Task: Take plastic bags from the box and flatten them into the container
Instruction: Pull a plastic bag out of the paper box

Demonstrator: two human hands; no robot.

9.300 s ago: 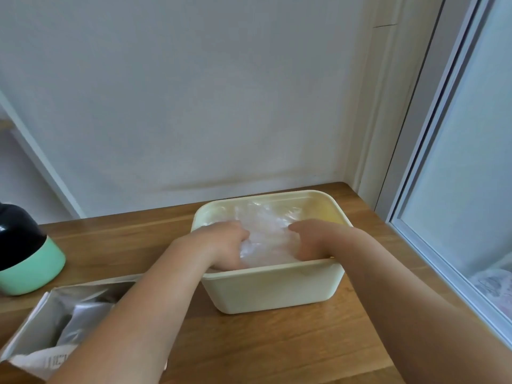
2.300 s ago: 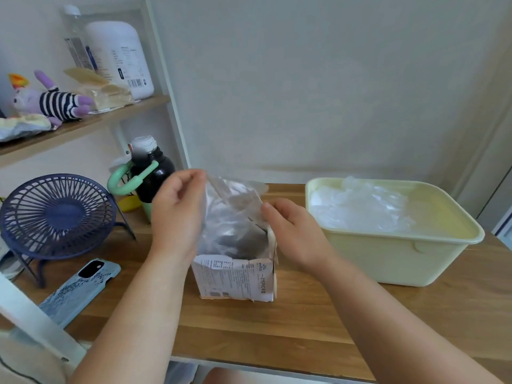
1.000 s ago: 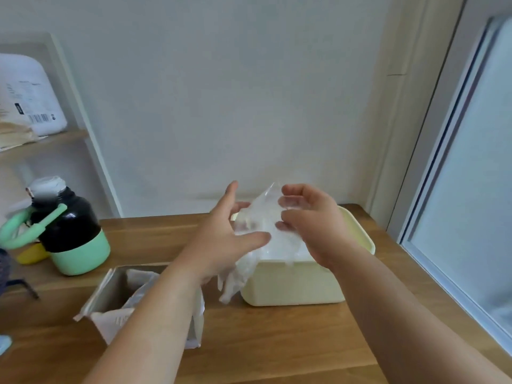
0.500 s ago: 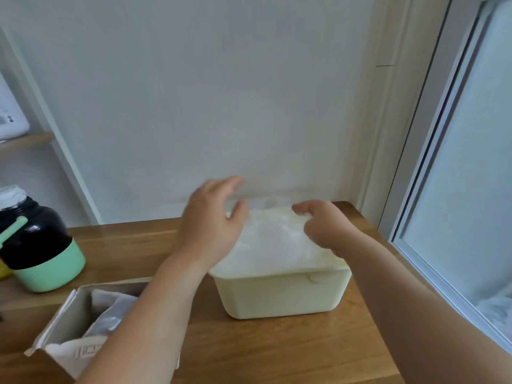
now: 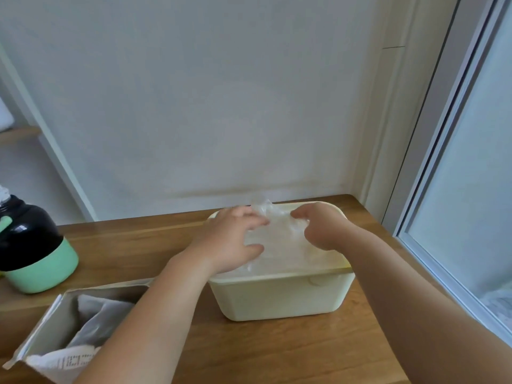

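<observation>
A pale yellow plastic container (image 5: 279,297) stands on the wooden table near the wall. A clear plastic bag (image 5: 279,242) lies spread over its top, and a crumpled bit of it sticks up between my hands. My left hand (image 5: 232,239) presses on the left side of the bag with its fingers spread. My right hand (image 5: 318,228) presses on the right side with its fingers bent down onto the plastic. The open cardboard box (image 5: 47,328) sits at the lower left with more clear bags (image 5: 94,320) in it. My left forearm crosses over the box.
A black and mint-green bottle (image 5: 33,253) stands at the left edge of the table (image 5: 277,353). A white wall runs behind the container. At the right are a window frame (image 5: 432,167) and the table's corner.
My hands pulled a bag from the box, carried it right over the container, and have now come down to press it onto the top. The camera turned right with them.
</observation>
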